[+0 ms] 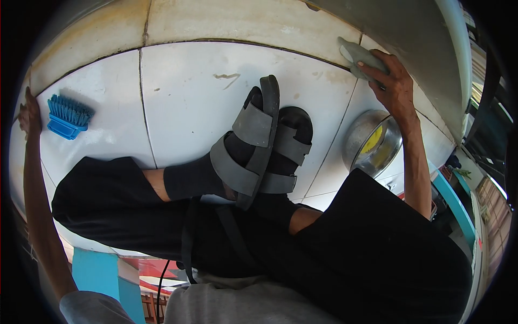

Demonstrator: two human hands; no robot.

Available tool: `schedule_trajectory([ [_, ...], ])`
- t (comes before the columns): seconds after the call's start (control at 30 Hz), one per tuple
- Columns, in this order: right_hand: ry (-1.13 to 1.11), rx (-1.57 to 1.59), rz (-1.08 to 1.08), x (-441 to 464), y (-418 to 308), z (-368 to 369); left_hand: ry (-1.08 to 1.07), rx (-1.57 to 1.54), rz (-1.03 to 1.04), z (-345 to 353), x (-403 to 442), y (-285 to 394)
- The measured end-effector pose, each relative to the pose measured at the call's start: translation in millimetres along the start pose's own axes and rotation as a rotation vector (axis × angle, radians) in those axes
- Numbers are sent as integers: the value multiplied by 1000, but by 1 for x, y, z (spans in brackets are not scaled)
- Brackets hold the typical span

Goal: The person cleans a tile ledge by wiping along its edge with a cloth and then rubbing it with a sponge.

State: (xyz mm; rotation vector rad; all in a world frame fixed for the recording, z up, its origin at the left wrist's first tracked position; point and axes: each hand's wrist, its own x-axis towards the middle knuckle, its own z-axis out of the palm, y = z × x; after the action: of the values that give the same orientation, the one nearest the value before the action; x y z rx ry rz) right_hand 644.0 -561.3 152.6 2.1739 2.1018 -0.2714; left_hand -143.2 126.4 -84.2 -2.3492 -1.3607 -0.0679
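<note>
My right hand (396,86) grips a folded grey-green cloth (362,58). The cloth is pressed at the seam between the white tiled surface (183,108) and the stained tile strip (243,21) behind it. At the far left, my left hand (30,114) rests against the tiles near their edge, its visible fingers stretched out and holding nothing. Close to that hand, a blue scrubbing brush (69,117) lies with its bristles facing the back strip. Below my right wrist stands a round metal bowl (353,141) with something yellow (372,139) inside, partly hidden by my knee.
My crossed legs in black trousers (135,216) and grey-strapped sandals (253,127) take up the middle of the tiles. A large grey curved surface (421,48) rises at the upper right. Turquoise-painted edges (97,272) show below, and brown smears (226,78) mark the tiles.
</note>
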Motion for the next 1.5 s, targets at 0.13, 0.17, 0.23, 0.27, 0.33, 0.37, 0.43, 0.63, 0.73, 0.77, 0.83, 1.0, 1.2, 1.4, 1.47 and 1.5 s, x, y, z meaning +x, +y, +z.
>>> schedule_trajectory([
  [0.13, 107, -180, 90, -1, 8, 7, -92, 58, -73, -8, 1, 0],
  [0.17, 69, -128, 42, -1, 2, 4, -63, 12, -43, -20, 0, 10],
  [0.23, 8, 33, -29, -1, -4, -1, -37, -44, -12, -11, -2, 9],
  [0.27, 6, 31, -25, -2, 0, 1, -35, -10, -39, -7, -1, 7],
  [0.33, 94, -121, 109, -5, 11, 7, -40, 27, -61, -12, -2, 15],
  [0.37, 110, -175, 143, -7, 14, 9, -72, -11, -135, -33, -3, 34],
  [0.43, 60, -85, 98, -7, 4, 4, -101, -47, -214, -35, -3, 28],
  [0.63, 78, -142, 139, -6, 9, 2, -55, 19, -14, 10, 1, -11],
  [0.73, -29, 24, 62, -7, 0, -2, 33, 8, 11, -7, -3, 4],
  [0.77, -6, -26, 50, -7, 2, -3, 35, 2, 10, -5, -2, 7],
  [0.83, 29, -101, 101, -7, 11, 1, 29, -24, 19, -10, -3, 10],
  [1.0, -35, -118, -12, -4, -4, -9, 20, -87, -31, -23, -4, 22],
  [1.2, 16, -193, 93, 0, -3, -2, 23, -32, -24, -8, -1, 6],
  [1.4, 73, -227, 53, 5, 11, 5, -22, -93, -146, -41, -5, 43],
  [1.47, 50, -199, -1, 11, 2, -2, -32, -97, -239, -37, -6, 40],
  [1.5, 29, -128, -32, 14, -1, -5, 24, -44, -120, -6, -5, 15],
])
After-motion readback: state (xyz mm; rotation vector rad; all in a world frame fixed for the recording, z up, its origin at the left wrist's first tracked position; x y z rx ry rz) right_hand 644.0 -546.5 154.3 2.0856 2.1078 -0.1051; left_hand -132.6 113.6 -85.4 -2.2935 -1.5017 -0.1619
